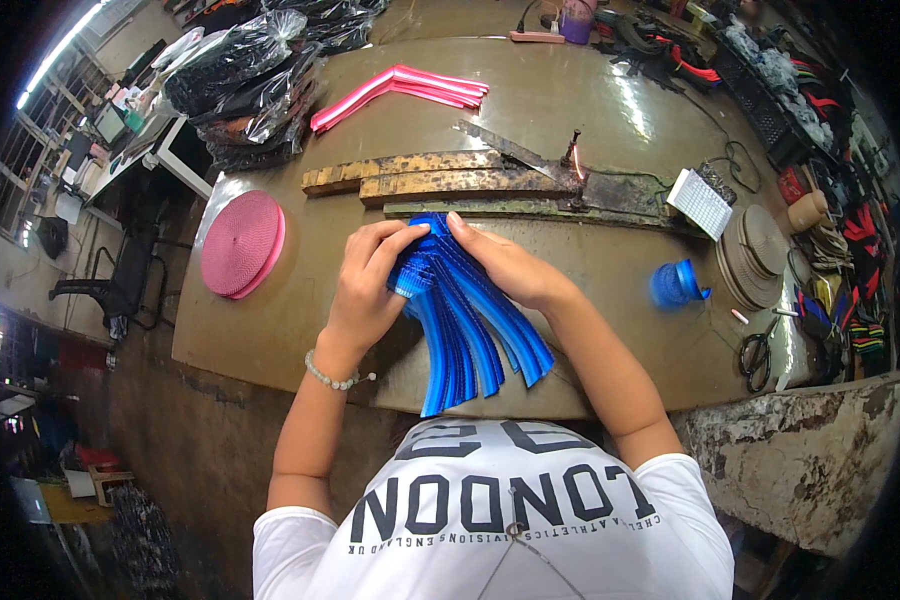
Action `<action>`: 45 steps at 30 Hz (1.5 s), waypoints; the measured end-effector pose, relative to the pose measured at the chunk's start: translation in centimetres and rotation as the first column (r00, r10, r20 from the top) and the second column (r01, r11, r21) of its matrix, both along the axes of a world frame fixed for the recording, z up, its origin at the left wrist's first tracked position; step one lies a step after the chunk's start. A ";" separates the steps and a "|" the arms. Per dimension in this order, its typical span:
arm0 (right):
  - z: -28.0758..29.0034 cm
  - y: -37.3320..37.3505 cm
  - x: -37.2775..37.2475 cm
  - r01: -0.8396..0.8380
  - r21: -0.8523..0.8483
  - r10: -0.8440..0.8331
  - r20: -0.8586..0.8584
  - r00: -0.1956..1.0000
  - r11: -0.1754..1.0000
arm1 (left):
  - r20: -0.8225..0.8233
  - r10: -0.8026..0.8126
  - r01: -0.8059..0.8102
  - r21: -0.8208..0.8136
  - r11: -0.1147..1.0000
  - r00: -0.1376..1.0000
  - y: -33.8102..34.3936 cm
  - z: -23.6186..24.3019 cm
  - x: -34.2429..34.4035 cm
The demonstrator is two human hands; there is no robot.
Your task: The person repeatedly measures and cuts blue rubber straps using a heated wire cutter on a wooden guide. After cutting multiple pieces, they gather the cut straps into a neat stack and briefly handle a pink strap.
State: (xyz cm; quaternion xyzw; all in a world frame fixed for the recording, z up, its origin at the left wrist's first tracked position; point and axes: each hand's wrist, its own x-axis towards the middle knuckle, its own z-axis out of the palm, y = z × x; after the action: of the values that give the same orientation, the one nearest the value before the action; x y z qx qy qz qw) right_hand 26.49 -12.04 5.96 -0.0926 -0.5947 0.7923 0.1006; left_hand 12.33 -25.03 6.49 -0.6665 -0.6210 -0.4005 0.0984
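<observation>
A bundle of blue webbing strips hangs over the table's near edge, its loose ends fanned out toward my body. My left hand is closed round the bundle's left side near the folded top. From the other side my right hand grips the top, thumb in front, its fingers mostly hidden behind the strips. Just beyond both hands lies a long wooden board with worn yellow edges. A flat metal blade rests across it, beside an upright metal post with a thin glowing part.
Pink webbing strips lie at the back, and a pink webbing roll at left. To the right are a small blue webbing coil, beige rolls, a white card and black scissors. Plastic-wrapped bundles are stacked back left.
</observation>
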 end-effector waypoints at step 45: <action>-1.0 -4.1 0.8 0.439 0.896 -0.439 -0.422 0.793 -0.068 | -0.082 0.205 -0.215 -0.136 0.967 0.975 0.2 1.1 2.6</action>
State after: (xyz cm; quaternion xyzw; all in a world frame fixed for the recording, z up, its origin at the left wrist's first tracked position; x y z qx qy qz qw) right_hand 27.31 -16.15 4.98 -0.1887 -0.8960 0.1184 0.3843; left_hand 14.94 -24.78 7.63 -0.6156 -0.7117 -0.3191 0.1126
